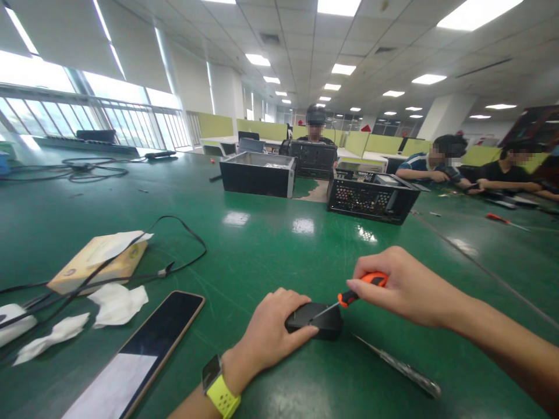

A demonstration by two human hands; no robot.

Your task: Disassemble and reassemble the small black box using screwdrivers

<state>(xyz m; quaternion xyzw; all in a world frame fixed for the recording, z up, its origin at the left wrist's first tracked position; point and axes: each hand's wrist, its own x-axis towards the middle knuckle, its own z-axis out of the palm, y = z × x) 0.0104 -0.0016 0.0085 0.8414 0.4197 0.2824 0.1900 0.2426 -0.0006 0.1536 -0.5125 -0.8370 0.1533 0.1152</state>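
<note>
A small black plastic box (328, 321) lies on the green tabletop in front of me. My left hand (275, 323) grips its left end, thumb along the near side and fingers over the far side. In my right hand (395, 285) is a screwdriver (347, 298) with an orange and black handle. Its shaft slants down to the left, and the tip touches the top of the box; I cannot tell what it meets there. A slim metal tool with a pointed end (402, 365) lies to the right of the box, near my right forearm.
On the left are a phone (166, 326), crumpled tissues (117, 304), a tissue pack (102, 259) and black cables (192, 230). Computer cases (257, 180) (371, 198) stand farther back. Another screwdriver (502, 219) lies far right. Several people sit around the table.
</note>
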